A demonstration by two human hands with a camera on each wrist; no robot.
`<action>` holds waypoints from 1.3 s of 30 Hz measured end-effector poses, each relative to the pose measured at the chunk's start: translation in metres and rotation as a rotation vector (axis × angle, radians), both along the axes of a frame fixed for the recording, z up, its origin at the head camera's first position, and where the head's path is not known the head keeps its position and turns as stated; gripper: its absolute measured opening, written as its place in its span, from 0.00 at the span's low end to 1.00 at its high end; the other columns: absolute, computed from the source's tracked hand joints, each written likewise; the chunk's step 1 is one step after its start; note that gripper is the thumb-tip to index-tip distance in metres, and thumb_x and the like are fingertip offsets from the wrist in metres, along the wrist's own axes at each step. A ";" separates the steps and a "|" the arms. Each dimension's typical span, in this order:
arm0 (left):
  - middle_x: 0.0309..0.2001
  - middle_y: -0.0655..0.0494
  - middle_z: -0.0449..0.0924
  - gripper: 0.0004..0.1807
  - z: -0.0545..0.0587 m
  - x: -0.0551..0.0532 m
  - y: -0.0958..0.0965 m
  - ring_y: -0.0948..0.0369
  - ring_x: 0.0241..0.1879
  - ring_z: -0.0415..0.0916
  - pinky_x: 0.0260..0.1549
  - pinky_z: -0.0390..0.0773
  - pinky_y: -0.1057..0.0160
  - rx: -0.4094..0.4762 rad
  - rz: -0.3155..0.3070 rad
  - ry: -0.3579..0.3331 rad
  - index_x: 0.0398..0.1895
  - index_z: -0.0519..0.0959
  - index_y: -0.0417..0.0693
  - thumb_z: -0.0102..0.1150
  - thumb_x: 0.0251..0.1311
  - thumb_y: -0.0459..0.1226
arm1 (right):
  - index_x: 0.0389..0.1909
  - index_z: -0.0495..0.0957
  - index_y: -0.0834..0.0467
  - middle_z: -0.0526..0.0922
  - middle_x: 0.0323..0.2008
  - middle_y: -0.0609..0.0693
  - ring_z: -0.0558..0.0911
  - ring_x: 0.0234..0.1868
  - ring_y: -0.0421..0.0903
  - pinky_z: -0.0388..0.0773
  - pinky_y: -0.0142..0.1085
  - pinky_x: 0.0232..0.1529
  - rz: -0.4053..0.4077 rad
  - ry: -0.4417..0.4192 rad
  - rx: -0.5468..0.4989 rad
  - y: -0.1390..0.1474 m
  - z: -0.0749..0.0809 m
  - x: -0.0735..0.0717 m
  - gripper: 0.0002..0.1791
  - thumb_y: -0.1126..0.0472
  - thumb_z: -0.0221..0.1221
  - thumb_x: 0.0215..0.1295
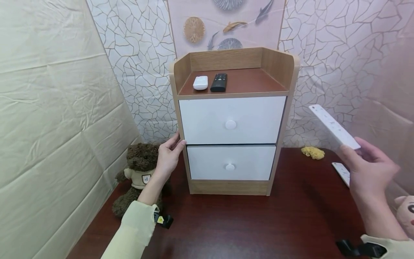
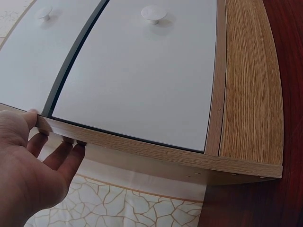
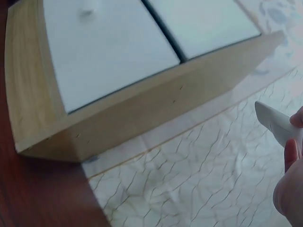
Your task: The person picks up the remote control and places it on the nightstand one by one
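A two-drawer cabinet (image 1: 226,187) with white fronts stands upright on the dark red table. My left hand (image 1: 168,157) grips its left side edge, thumb on the front and fingertips against the side panel, as the left wrist view shows. Both drawers, the upper (image 1: 207,111) and the lower (image 1: 207,158), sit closed. Raised in the air right of the cabinet, my right hand (image 1: 372,174) holds a long white remote control (image 1: 334,126) by its near end. On the cabinet's brown top lie a small white remote (image 1: 200,82) and a black remote (image 1: 219,82), side by side.
Behind my left forearm sits a brown teddy bear (image 1: 142,158). To the right lie a yellow fluffy thing (image 1: 312,153) and another white remote (image 1: 341,172), partly behind my right hand. A pink plush toy (image 1: 405,214) shows at the right edge. Patterned cloth walls surround the table.
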State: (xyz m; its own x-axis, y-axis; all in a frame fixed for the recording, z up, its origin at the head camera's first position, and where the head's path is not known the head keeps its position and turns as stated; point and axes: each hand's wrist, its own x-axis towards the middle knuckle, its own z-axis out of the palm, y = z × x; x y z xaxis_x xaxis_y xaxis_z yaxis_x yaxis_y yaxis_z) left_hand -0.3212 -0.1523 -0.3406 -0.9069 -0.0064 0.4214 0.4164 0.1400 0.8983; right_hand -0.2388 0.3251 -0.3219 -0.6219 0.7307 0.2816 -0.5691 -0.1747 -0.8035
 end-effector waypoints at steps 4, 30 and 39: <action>0.75 0.48 0.64 0.31 0.000 0.000 0.000 0.54 0.72 0.65 0.67 0.71 0.62 0.000 -0.001 -0.007 0.77 0.63 0.40 0.57 0.76 0.38 | 0.46 0.88 0.69 0.82 0.20 0.50 0.78 0.23 0.39 0.83 0.22 0.27 0.004 0.078 0.014 -0.007 0.011 0.007 0.22 0.84 0.71 0.47; 0.75 0.53 0.64 0.31 0.001 -0.002 0.000 0.56 0.72 0.65 0.68 0.71 0.61 0.005 0.009 -0.020 0.77 0.64 0.40 0.59 0.76 0.39 | 0.47 0.85 0.76 0.86 0.27 0.56 0.78 0.22 0.43 0.83 0.23 0.28 0.089 0.312 0.191 -0.069 0.067 0.021 0.24 0.86 0.70 0.43; 0.76 0.52 0.63 0.30 0.001 -0.002 0.000 0.54 0.73 0.64 0.68 0.70 0.59 0.019 0.003 -0.018 0.77 0.63 0.40 0.58 0.76 0.37 | 0.49 0.89 0.62 0.86 0.34 0.50 0.79 0.27 0.41 0.82 0.21 0.32 -0.045 0.143 0.518 -0.094 0.090 0.003 0.22 0.76 0.73 0.51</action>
State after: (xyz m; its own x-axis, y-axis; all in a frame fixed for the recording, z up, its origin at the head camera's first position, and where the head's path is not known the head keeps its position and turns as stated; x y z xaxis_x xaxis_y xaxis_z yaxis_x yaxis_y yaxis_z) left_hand -0.3233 -0.1519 -0.3393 -0.9142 -0.0169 0.4048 0.3999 0.1235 0.9082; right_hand -0.2353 0.2314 -0.2321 -0.5223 0.4987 0.6917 -0.6770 0.2507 -0.6920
